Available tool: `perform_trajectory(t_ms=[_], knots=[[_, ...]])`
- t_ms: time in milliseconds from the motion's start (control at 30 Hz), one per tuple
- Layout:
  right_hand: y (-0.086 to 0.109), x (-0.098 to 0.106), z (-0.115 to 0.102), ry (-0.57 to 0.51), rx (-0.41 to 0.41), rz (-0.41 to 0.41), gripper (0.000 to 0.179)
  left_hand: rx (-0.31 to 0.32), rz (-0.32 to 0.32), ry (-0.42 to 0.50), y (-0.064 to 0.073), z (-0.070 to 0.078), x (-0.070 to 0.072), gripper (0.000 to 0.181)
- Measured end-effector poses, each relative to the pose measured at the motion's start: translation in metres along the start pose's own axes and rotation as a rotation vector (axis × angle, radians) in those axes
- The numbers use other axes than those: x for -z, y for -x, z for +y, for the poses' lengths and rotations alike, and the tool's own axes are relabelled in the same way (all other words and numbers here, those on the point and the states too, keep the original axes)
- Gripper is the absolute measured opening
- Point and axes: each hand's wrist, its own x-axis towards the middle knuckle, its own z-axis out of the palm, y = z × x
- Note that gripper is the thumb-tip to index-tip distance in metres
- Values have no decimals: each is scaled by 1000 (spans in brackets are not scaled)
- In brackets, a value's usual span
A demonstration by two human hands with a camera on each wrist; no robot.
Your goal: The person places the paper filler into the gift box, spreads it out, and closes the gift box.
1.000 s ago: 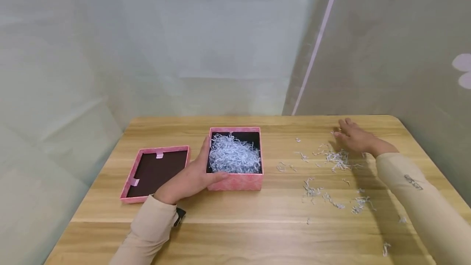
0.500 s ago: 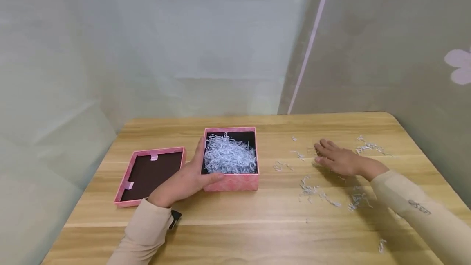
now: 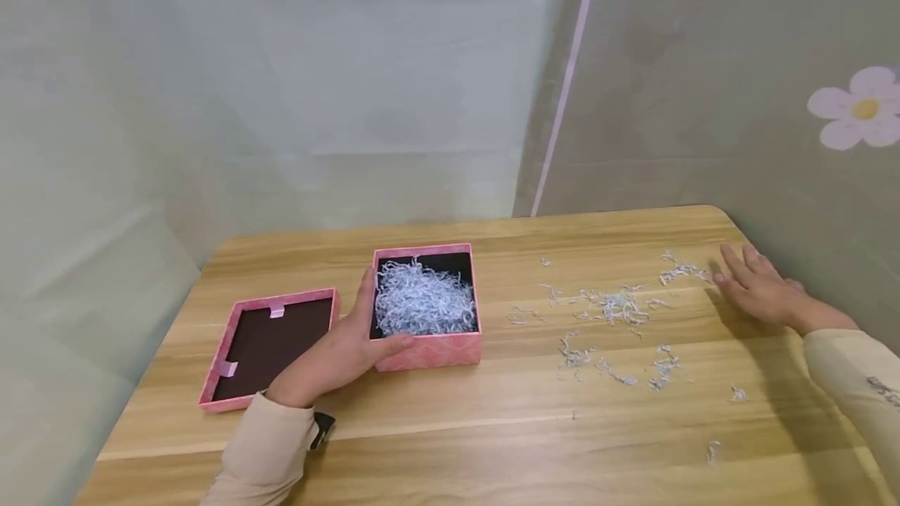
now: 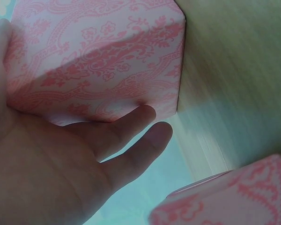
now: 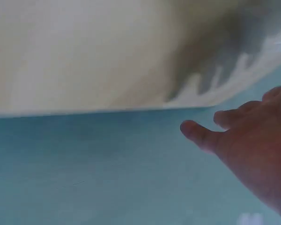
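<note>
A pink patterned box (image 3: 430, 353) without its lid stands on the table, with pale shredded paper (image 3: 423, 299) heaped inside against a dark lining. My left hand (image 3: 341, 354) rests against its near left corner. The thumb lies along the front and straight fingers run up the left side. In the left wrist view two of these fingers (image 4: 139, 152) extend along the box's edge. My right hand (image 3: 759, 291) hovers at the table's right edge, fingers spread, holding nothing. To its left lie loose paper shreds (image 3: 622, 307) in small scattered clumps.
The box's lid (image 3: 281, 346) lies upturned on the left, dark inside with two light ribbon tabs. It sits close beside my left forearm. More shreds (image 3: 664, 368) dot the right half of the wooden table (image 3: 450, 443). Fabric-like walls (image 3: 394, 100) enclose the back and sides.
My right hand has come nearer over the shreds, then gone right to the table's edge. Shreds lie more gathered in the middle. My left hand stays at the box while the view turns right.
</note>
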Motion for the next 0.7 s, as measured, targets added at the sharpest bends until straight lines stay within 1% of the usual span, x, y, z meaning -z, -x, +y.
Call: perform_trajectory(t_ms=[67, 133, 200, 267, 333, 467, 600, 700], knots=[[6, -3, 20, -4, -46, -21, 80, -3, 9, -8, 1, 0, 1, 119], [11, -8, 33, 13, -77, -29, 84, -15, 11, -10, 0, -1, 1, 119], [14, -13, 39, 25, -102, -31, 89, -24, 7, -8, -1, -1, -1, 119], [9, -19, 35, 39, -101, -23, 92, -28, 4, -9, 0, -1, 1, 119], [1, -21, 27, 46, -78, -18, 91, -28, 0, -3, 0, -1, 2, 119], [-22, -24, 7, 76, -11, -18, 90, -28, 6, -3, 1, -2, 3, 118], [-41, -22, -6, 129, 79, -8, 86, -19, 5, 0, 1, -1, 2, 119], [-47, -19, -13, 181, 166, 9, 80, -6, 5, -6, 1, 0, 1, 119]])
